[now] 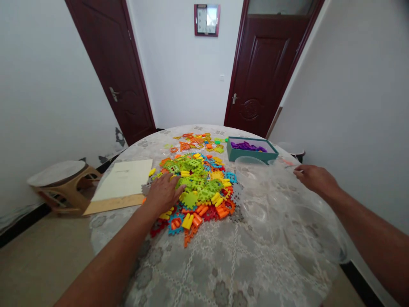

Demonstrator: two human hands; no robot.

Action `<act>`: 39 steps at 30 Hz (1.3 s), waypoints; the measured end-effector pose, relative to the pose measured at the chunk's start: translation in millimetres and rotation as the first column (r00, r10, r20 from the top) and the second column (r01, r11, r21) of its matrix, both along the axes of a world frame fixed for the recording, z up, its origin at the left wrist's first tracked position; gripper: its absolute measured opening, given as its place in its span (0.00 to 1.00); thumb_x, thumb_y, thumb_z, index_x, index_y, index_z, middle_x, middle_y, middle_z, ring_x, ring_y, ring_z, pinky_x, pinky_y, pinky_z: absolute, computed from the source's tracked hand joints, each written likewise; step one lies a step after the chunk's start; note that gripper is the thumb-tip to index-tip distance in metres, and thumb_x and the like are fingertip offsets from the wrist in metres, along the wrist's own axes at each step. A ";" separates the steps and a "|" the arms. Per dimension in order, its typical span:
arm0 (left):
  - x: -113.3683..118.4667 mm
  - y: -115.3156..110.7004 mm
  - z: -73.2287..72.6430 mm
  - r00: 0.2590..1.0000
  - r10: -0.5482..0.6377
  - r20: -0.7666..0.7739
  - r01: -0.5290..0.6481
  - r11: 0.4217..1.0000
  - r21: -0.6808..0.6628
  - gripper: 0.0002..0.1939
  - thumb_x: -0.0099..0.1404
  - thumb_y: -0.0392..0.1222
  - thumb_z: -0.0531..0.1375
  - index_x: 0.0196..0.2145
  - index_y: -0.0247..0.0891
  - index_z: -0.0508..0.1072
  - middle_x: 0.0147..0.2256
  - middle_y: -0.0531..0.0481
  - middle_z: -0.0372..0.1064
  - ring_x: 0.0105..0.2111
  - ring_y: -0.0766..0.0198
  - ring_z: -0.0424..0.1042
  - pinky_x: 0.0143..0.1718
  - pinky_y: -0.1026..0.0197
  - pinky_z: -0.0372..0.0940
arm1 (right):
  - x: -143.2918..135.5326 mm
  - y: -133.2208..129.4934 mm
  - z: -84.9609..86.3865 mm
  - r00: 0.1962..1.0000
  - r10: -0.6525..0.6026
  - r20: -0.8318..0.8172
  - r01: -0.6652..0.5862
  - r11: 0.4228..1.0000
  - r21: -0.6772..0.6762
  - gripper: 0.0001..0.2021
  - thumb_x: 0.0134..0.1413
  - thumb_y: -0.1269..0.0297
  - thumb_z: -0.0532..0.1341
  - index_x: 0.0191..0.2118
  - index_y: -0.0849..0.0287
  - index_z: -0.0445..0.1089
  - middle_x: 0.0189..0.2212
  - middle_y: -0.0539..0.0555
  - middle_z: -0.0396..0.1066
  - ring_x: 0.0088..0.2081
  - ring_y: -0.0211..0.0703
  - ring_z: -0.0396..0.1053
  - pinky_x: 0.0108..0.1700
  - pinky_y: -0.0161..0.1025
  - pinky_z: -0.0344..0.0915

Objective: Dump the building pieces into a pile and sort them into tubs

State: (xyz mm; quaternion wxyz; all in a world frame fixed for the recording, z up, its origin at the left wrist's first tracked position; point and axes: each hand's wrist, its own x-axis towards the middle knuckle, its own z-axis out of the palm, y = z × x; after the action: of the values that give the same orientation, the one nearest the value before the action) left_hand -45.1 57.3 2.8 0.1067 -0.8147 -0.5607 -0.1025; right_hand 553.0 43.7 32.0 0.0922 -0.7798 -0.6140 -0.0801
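A heap of plastic gear-shaped building pieces (pixel 194 181) in green, yellow, orange, red and blue covers the middle of the table. My left hand (pixel 164 189) lies on the left side of this heap, its fingers stretched out and touching the pieces. Over the table's right edge, my right hand (pixel 311 177) has its fingers pinched together. Whatever is between them, if anything, is too small to make out. Clear plastic containers (pixel 315 234) stand to the left of and below my right hand. Their outlines are faint against the patterned tablecloth (pixel 204 273).
A green box (pixel 252 157) holding purple pieces sits at the back right. More orange and yellow pieces (pixel 191 143) lie behind the heap. At left are a sheet of paper (pixel 124 179) and a wooden board (pixel 115 203). A stool (pixel 64 187) stands beyond the table.
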 end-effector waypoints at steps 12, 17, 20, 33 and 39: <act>-1.5 31.8 -2.5 0.999 0.024 0.046 -0.021 0.999 -0.046 0.25 0.77 0.54 0.48 0.58 0.39 0.73 0.52 0.36 0.76 0.53 0.47 0.74 0.56 0.46 0.65 | -15.9 -1.2 22.0 0.998 0.022 0.062 -0.008 0.976 -0.220 0.15 0.61 0.61 0.59 0.45 0.58 0.82 0.45 0.63 0.81 0.44 0.58 0.79 0.47 0.48 0.71; 8.2 17.9 -3.8 0.991 -0.036 0.131 0.020 0.992 0.122 0.25 0.77 0.55 0.48 0.58 0.38 0.72 0.57 0.34 0.72 0.60 0.45 0.69 0.62 0.40 0.63 | -48.5 3.2 42.8 0.987 0.067 0.143 -0.056 0.995 -0.076 0.20 0.67 0.57 0.54 0.52 0.57 0.79 0.49 0.63 0.80 0.47 0.58 0.78 0.46 0.47 0.70; 21.2 -5.9 -1.6 0.964 -0.137 0.226 0.089 0.973 0.213 0.22 0.76 0.53 0.50 0.61 0.42 0.68 0.60 0.38 0.70 0.64 0.45 0.66 0.67 0.36 0.59 | -72.1 23.1 52.9 0.968 0.165 0.188 -0.170 0.985 0.009 0.19 0.68 0.60 0.53 0.54 0.59 0.78 0.51 0.65 0.78 0.50 0.56 0.76 0.50 0.46 0.69; 31.0 -42.7 -15.2 0.876 -0.358 0.324 0.215 0.890 0.402 0.17 0.72 0.40 0.59 0.58 0.46 0.69 0.52 0.44 0.77 0.57 0.51 0.72 0.65 0.39 0.66 | -94.7 140.7 28.4 0.966 0.161 0.204 -0.113 0.967 -0.229 0.18 0.62 0.70 0.58 0.54 0.56 0.79 0.54 0.67 0.76 0.54 0.63 0.74 0.53 0.58 0.69; 29.1 -45.1 -12.0 0.854 -0.414 0.316 0.249 0.858 0.449 0.17 0.71 0.37 0.59 0.56 0.42 0.71 0.50 0.43 0.77 0.54 0.52 0.73 0.63 0.41 0.67 | -87.1 165.8 18.1 0.959 0.162 0.231 -0.103 0.963 -0.250 0.17 0.64 0.69 0.57 0.55 0.60 0.75 0.54 0.70 0.73 0.54 0.63 0.73 0.53 0.56 0.69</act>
State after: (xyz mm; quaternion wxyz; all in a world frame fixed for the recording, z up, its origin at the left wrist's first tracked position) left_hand -16.0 12.3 -9.2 0.1303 -0.8235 -0.3861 -0.3948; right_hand 465.9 209.5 50.2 -0.0737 -0.7257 -0.6770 -0.0980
